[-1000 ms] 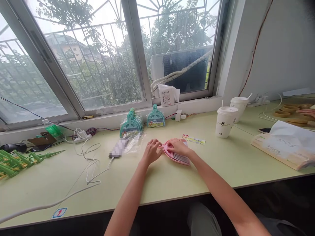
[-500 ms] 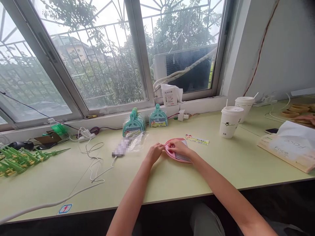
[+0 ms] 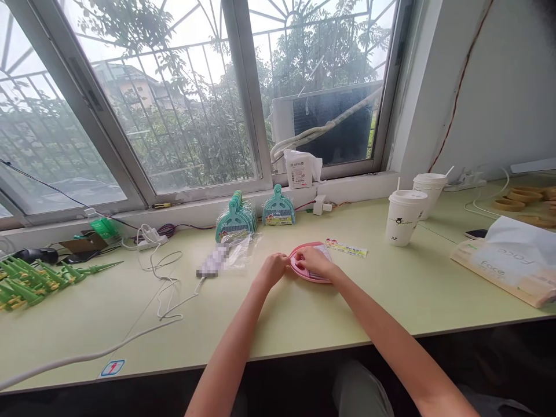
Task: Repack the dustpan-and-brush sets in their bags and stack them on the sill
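A pink mini dustpan [image 3: 320, 278] lies on the table in front of me, with a pale-bristled brush [image 3: 320, 250] set in it. My left hand [image 3: 274, 270] is closed around the dustpan's narrow handle end, which its fingers mostly hide. Across the pink set rests my right hand [image 3: 313, 262], fingers bent and pinching near the brush's handle; the exact grip is hidden under them. Just beyond, a printed card strip [image 3: 346, 248] lies flat on the tabletop.
Several teal dustpan-and-brush sets [image 3: 237, 220] stand by the window, with another teal set [image 3: 278, 209] beside them. Clear plastic bags [image 3: 240, 252], a white cable [image 3: 108, 349] and green spiky pieces [image 3: 37, 282] lie leftward. Lidded cups [image 3: 402, 219] and a tissue pack [image 3: 499, 269] stand right.
Both hands stay on the pink set, with barely any shift in the right hand. The whole view has moved slightly.
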A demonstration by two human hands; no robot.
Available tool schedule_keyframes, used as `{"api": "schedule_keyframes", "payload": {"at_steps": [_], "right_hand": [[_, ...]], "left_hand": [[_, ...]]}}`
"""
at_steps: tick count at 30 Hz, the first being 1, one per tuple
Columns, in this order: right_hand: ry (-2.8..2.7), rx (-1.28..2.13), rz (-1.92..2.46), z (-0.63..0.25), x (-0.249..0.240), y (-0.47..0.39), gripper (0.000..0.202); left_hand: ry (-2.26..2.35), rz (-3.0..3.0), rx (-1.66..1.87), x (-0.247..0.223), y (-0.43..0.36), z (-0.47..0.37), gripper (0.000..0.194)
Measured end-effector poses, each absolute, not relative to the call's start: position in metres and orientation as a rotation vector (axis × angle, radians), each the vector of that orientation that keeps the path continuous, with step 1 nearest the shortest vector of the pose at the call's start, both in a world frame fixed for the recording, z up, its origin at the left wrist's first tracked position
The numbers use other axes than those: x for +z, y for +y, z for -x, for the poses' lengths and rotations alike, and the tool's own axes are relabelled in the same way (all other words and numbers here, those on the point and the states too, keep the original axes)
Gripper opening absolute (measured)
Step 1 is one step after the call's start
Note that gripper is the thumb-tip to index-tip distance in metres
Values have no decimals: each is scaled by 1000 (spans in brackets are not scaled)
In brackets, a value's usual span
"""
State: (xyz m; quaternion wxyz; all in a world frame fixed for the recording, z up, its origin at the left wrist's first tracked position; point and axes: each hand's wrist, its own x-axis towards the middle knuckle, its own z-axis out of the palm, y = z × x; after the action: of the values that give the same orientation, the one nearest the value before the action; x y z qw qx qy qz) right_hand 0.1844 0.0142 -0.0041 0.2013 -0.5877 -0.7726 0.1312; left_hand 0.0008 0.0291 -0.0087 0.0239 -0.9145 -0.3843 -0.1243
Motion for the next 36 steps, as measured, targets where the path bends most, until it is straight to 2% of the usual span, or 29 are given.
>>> {"api": "schedule_keyframes", "payload": {"at_steps": [4, 9, 11, 14, 16, 18, 20, 23, 27, 29, 32, 36], "right_hand": [[-2174, 376, 1686, -187, -1, 15, 16], [-2211, 310, 1725, -188, 1, 9, 20], [-2177, 232, 1717, -187, -1, 6, 20], [-2012, 177, 1717, -183, -5, 6, 18], [-1814, 133, 1724, -177, -8, 9, 20], [-1678, 118, 1667, -167, -10, 13, 25], [-1702, 172, 1553, -161, -11, 17, 27], [-1754, 183, 1466, -170, -12, 20, 34], [-1449, -70, 1965, -215, -21, 26, 51], [-1353, 20, 2257, -236, -30, 30, 60], [-1539, 241, 2334, -247, -42, 35, 54], [-1867, 346, 2028, -229, -47, 36, 47]], "left_hand": [[-1234, 2863, -310, -1, 27, -12, 31], [-1388, 2894, -450, -7, 17, -15, 31], [-1386, 2844, -722, -13, 12, -14, 35], [-1450, 2546, -1483, -20, 8, -15, 45], [-1630, 2398, -1966, -21, 8, -20, 55], [-1925, 2509, -2260, -22, 9, -27, 61], [-2165, 2755, -2351, -22, 12, -31, 59], [-2223, 2816, -2493, -23, 17, -27, 49], [-2312, 2444, -2760, -23, 26, -11, 52], [-2320, 2323, -2908, -25, 29, -5, 54], [-2153, 2245, -3226, -27, 31, -1, 54], [-2045, 2019, -3570, -27, 29, 1, 46]]}}
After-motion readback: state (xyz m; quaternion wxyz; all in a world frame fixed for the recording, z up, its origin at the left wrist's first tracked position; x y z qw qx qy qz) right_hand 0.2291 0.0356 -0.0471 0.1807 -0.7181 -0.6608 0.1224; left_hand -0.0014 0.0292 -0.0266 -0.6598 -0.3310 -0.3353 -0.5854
